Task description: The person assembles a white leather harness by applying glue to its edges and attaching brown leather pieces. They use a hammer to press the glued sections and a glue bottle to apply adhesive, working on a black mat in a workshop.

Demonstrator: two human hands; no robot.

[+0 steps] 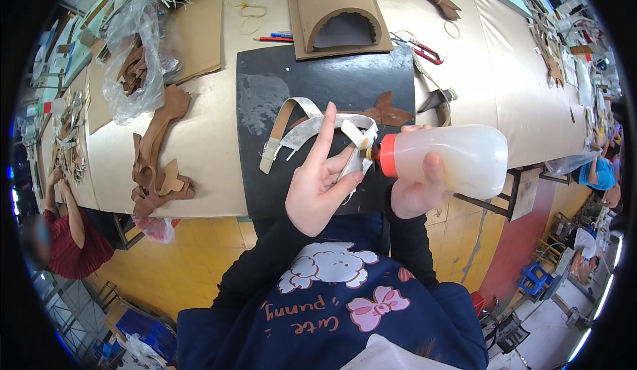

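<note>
My right hand [413,196] is wrapped around a translucent white squeeze bottle [468,154] with a red cap, tilted so its nozzle points left. The nozzle is right at a looped white leather strap [312,128]; whether it touches cannot be made out. My left hand [317,191] pinches one end of this strap between thumb and fingers, its index finger stretched out. The rest of the strap curves left over a black mat [269,164], its underside showing tan. Behind the strap lies a flat brown leather piece [390,111] with pointed ends.
A half-round brown cardboard form [342,11] stands beyond the mat. Red-handled scissors [428,54] and pens [275,37] lie nearby. Brown leather straps [159,157] and a clear plastic bag [136,65] sit at left. A person in dark red [79,237] works far left.
</note>
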